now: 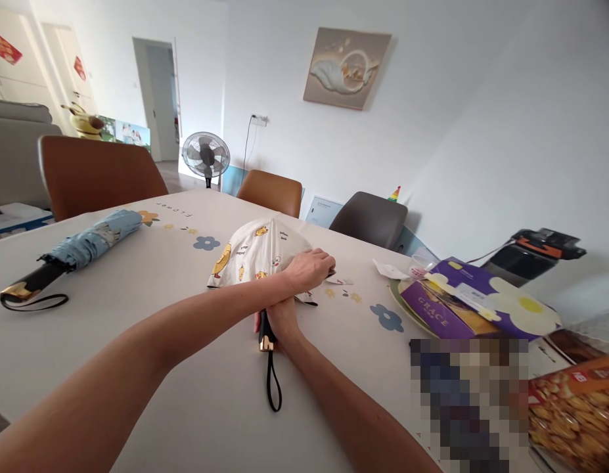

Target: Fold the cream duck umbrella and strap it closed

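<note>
A white umbrella with yellow duck prints lies partly folded on the table in front of me, its canopy loose and bunched. Its black handle points toward me, with a gold-coloured end and a black wrist loop. My right hand is wrapped round the umbrella just above the handle, partly hidden under my left forearm. Crossing over it, my left hand has its fingers curled on the canopy's right side; the fingertips are mostly hidden. A folded blue umbrella with a black and gold handle rests at the left.
The table has a white cloth with flower prints. At the right are a purple box, a dark bottle-like container and a package of nuts. Chairs stand along the far side, with a fan beyond.
</note>
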Demonstrator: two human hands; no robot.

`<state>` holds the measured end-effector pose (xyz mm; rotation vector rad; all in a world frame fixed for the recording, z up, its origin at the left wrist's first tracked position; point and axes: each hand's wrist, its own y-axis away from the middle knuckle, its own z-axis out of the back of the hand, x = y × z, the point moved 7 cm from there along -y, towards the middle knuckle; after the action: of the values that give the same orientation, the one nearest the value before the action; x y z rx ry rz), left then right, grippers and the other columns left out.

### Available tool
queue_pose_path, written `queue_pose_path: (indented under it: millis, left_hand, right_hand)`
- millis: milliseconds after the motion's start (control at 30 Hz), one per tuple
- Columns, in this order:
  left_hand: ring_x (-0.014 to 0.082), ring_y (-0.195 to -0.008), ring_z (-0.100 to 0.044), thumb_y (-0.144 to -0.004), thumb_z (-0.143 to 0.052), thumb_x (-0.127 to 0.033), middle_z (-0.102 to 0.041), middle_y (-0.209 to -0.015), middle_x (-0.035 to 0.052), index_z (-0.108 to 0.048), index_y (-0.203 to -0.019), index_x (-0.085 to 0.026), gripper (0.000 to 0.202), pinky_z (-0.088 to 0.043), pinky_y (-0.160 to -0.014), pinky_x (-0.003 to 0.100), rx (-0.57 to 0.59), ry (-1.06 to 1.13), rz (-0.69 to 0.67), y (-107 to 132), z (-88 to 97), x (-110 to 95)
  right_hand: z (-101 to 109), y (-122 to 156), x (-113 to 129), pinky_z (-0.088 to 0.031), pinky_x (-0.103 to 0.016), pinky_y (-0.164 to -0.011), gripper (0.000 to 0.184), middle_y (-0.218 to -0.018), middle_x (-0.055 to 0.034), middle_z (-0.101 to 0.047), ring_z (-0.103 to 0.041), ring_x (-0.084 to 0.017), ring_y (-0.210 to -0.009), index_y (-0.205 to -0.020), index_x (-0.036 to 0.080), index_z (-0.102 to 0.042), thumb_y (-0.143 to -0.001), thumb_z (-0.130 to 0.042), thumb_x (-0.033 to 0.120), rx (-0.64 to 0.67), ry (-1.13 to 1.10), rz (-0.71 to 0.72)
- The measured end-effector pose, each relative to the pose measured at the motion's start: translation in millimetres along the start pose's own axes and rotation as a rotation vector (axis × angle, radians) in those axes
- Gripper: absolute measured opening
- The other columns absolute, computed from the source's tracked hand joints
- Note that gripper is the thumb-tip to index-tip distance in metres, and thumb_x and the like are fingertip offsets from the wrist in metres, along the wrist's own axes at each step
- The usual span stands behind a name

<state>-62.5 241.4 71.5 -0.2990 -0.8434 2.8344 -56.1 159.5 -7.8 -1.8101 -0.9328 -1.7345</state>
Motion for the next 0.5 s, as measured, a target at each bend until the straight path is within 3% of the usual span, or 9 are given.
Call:
queue_pose_path:
  millis: [100,300,500]
  left_hand:
    - [0.0194,-0.091,-0.056,-0.088,-0.038,-0.013,-0.064,-0.091,0.0083,-0.055,-0.087,-0.017,0.018,-0.044,-0.079,0.033,-0.099,0.001,0.022,2,13.8,-2]
    - [0.0197,-0.099,-0.054,-0.087,-0.035,-0.012,-0.063,-0.097,0.0101,-0.052,-0.094,-0.015,0.019,-0.043,-0.084,0.033,-0.277,0.013,0.082,7,46.9,4]
    - [0.0184,-0.092,-0.056,-0.088,-0.034,-0.015,-0.063,-0.091,0.0074,-0.052,-0.091,-0.018,0.019,-0.044,-0.081,0.032,-0.492,-0.016,0.023,26,105.1,18]
  right_hand:
    - [-2,-1,4,-0.028,-0.024,-0.032,0.017,-0.03,0.0027,-0.045,-0.037,-0.011,-0.027,-0.058,0.021,-0.048,-0.07,-0.052,0.033,0.025,0.026,0.088]
    - [2,-6,-8,-0.028,-0.023,-0.028,0.016,-0.04,0.0023,-0.05,-0.046,-0.013,-0.028,-0.058,0.019,-0.046,-0.065,-0.055,0.029,-0.027,-0.03,0.007]
    - [6,-10,-15,-0.033,-0.022,-0.026,0.027,-0.052,0.001,-0.056,-0.047,-0.01,-0.028,-0.064,0.017,-0.047,-0.069,-0.061,0.04,-0.064,-0.076,-0.034]
